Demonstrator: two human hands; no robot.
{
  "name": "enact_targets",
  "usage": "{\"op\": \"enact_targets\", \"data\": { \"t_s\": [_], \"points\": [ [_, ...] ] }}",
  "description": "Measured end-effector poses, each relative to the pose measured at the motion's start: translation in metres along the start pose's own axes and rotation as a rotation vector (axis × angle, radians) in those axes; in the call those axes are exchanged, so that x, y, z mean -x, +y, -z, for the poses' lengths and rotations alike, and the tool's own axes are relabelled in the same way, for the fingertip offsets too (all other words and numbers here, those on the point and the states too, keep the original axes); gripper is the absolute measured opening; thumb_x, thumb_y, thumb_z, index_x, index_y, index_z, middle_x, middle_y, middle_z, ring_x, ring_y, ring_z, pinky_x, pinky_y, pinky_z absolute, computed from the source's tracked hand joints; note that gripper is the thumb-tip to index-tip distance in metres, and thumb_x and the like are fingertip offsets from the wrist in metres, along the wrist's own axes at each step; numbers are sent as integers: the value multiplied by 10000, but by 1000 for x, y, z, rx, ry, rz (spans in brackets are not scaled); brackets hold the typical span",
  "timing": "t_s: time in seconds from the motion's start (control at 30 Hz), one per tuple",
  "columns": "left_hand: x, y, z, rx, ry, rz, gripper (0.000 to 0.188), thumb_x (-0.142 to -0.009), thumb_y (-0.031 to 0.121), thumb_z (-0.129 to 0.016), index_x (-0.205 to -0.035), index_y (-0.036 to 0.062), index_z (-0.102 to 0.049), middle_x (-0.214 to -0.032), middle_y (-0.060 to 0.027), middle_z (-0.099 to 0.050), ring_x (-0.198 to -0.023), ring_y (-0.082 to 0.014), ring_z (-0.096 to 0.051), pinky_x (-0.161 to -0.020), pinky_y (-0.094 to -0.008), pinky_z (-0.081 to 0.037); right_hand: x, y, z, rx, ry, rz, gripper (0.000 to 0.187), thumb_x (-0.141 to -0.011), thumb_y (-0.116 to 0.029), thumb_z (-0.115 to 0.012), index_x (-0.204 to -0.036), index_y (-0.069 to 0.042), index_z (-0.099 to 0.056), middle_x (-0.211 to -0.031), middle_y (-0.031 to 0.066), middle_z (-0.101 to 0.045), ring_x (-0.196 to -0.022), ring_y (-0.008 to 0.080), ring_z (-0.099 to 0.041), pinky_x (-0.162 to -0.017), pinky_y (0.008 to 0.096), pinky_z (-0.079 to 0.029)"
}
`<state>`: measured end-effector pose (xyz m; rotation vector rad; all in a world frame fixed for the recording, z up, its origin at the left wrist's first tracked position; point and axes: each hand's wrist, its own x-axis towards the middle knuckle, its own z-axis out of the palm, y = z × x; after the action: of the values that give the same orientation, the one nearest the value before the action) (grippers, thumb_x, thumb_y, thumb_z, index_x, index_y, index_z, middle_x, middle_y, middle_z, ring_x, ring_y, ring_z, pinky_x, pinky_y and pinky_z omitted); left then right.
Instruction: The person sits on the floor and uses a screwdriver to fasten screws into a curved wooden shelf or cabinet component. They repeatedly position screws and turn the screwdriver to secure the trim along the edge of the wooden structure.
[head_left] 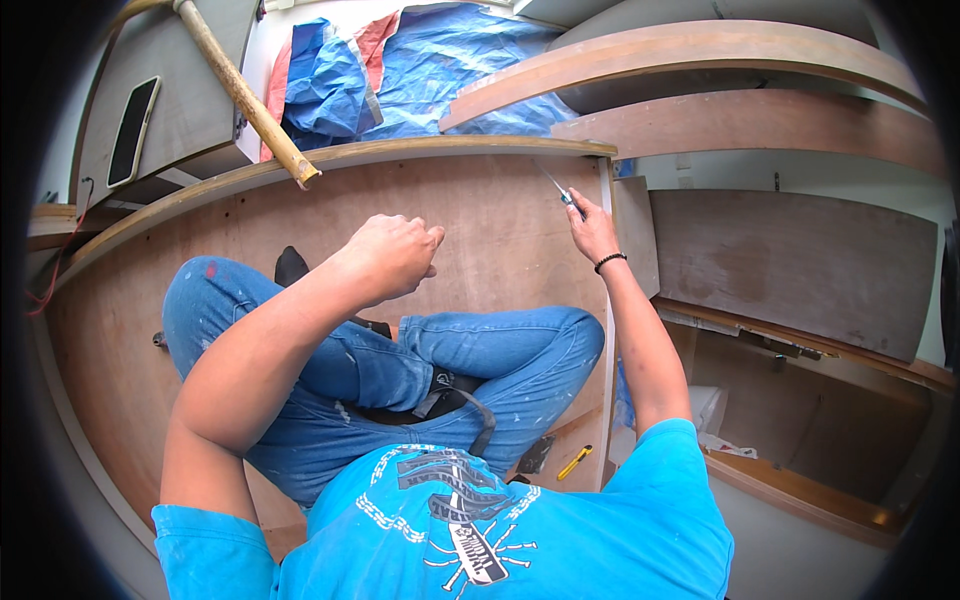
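Note:
My right hand [594, 228] is closed around a thin screwdriver [568, 199] with a teal and dark handle. Its slim metal shaft points up and left, over the far right corner of the wooden panel [480, 230] on which I sit cross-legged. Above the panel, near its middle, is my left hand [393, 255], fingers curled in and thumb close to them. Whatever it may hold is hidden by the back of the hand. The two hands are well apart.
A long wooden handle [245, 90] juts over the panel's far rim. Beside it, a phone [133, 130] lies on a grey cabinet. A yellow utility knife [575, 462] rests near my left-pictured leg's opposite side. Blue tarp [450, 60], curved boards [720, 45] and an open cabinet [800, 400] surround me.

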<state>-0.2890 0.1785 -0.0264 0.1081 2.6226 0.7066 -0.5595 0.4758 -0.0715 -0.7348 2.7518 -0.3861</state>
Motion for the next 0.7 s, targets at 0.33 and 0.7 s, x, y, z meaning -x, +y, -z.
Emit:
{"op": "enact_targets", "data": {
  "t_s": [0.33,0.7],
  "points": [
    [0,1,-1,-10,-13,0,537,-971,342,-701,-1397,40,-578,-1123,-158,-707,-1090,-322,-695,-908,-441,-560,4,9,-3,-52,-12,-39,427,-1003,-236,-621,-1405,-91,-644,-1274,226,-695,-1182,397,-673,-1004,430,-538],
    [0,3,0,-15,-39,5,549,-971,336,-703,-1413,39,-572,-1142,-161,-706,-1102,-315,-694,-914,-440,-560,8,10,-10,14,51,7,423,-995,-250,-618,-1399,-128,-653,-1226,229,-709,-1152,416,-671,-984,460,-539]
  ]
}}
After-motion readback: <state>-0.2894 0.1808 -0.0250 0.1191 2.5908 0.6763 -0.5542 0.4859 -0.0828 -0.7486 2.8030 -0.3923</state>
